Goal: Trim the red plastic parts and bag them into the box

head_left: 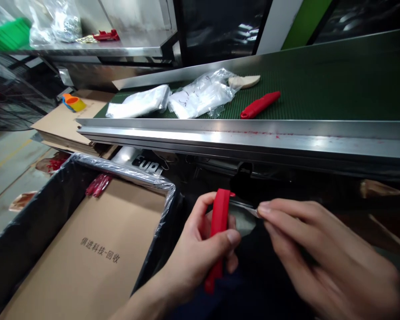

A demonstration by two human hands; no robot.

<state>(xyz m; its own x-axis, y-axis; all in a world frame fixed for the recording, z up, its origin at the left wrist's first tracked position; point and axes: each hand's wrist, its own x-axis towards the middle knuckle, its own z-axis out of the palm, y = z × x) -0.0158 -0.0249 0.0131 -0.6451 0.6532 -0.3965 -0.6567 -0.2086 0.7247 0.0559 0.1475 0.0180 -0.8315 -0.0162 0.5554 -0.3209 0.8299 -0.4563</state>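
Observation:
My left hand (206,244) is closed around a red plastic handle (221,211), held upright and slightly tilted in front of my body. My right hand (306,235) pinches a thin metal blade (246,206) between thumb and fingers; its far end points left to the upper edge of the handle. A small red shred shows at that edge, and whether the blade touches there I cannot tell. Another red handle (260,105) lies on the green conveyor belt (320,93), beyond both hands.
Plastic bags (203,93) and a beige piece (245,82) lie on the belt behind its metal rail (240,133). At lower left stands a black-lined bin (153,238) with cardboard (120,222) inside. Stacked cardboard (63,118) bears a yellow-orange cup (75,104). A fan (10,93) is far left.

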